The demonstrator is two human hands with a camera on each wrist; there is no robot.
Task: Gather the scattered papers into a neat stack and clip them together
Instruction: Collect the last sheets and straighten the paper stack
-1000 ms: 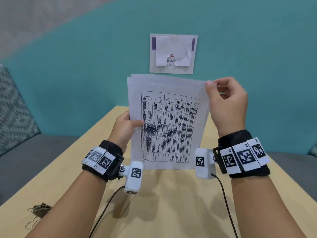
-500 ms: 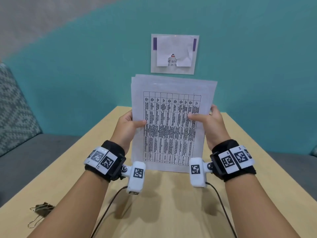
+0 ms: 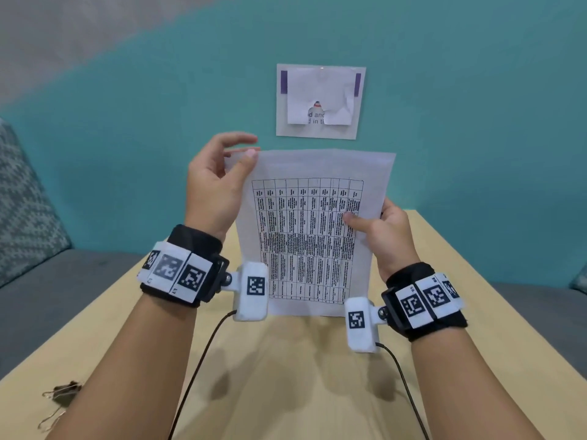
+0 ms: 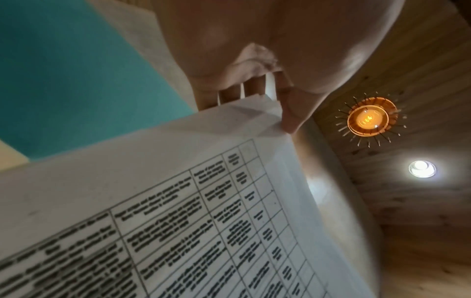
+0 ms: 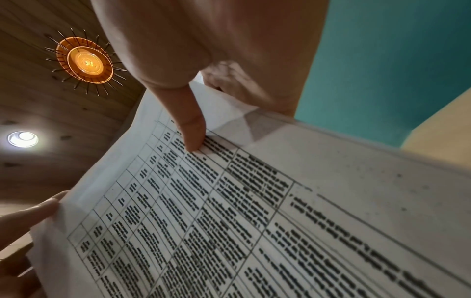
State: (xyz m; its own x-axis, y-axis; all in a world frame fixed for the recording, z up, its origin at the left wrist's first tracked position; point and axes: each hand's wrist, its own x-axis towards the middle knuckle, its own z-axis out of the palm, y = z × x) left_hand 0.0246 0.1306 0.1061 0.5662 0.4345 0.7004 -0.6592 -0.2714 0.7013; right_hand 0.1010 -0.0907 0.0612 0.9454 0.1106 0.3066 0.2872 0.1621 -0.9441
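Papers [image 3: 313,236] stand upright on the counter [image 3: 286,376] — light, floppy, prone to slide; right hand [image 3: 386,236] pinches the side edge, left hand [image 3: 216,185] pinches the top corner.

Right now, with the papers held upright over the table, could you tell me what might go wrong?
1. The left hand only pinches the top corner of the papers, so the sheets could fan out or slip askew.
2. The binder clips lie at the table's near left edge; reaching for them means the right hand holds the papers alone, and the sheets may shift.
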